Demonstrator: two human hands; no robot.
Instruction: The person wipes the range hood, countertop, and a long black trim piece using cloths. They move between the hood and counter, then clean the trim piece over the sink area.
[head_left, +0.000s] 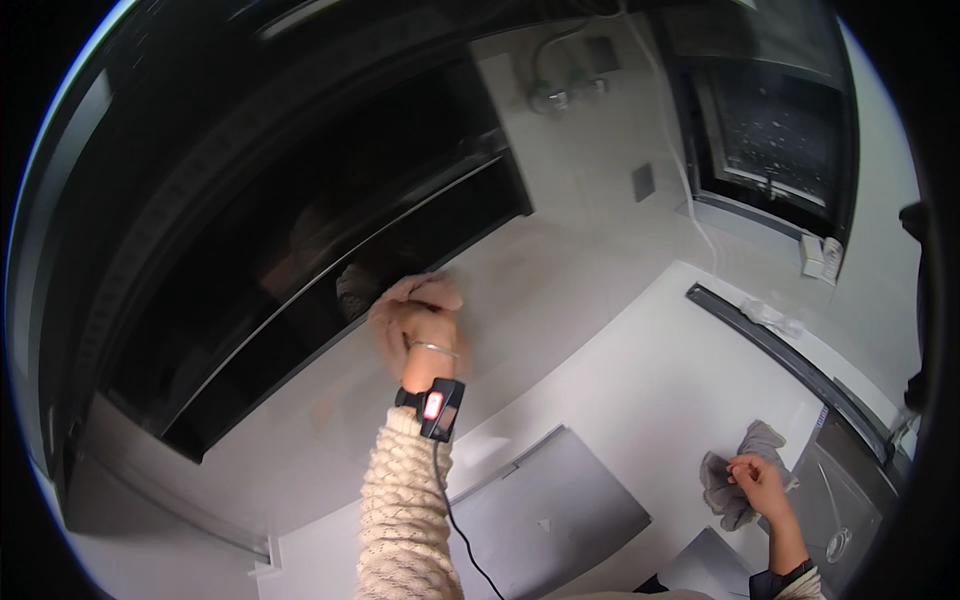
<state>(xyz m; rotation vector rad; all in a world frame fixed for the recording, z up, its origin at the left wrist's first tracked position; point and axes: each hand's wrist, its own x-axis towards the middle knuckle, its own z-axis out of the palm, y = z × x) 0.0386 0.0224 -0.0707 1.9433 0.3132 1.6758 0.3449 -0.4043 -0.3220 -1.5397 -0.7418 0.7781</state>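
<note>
My left hand (431, 330) is raised against the light wall panel (517, 277), just below the dark range hood (360, 262), and holds a pink cloth (390, 315). A bracelet and a strapped black device with a cable are on that wrist. At the lower right, my right hand (757, 484) holds a grey cloth (724, 487) over the white countertop (637, 375), near the sink's edge. Part of the grey cloth spreads out on both sides of the fingers.
A dark glass-like hob panel (555, 517) lies on the counter. To the right are a sink (840, 487), a long dark bar (787, 367) and crumpled clear plastic (772, 319). Small boxes (812, 256) stand by the window (780, 142). A white cable (679, 157) hangs down the wall.
</note>
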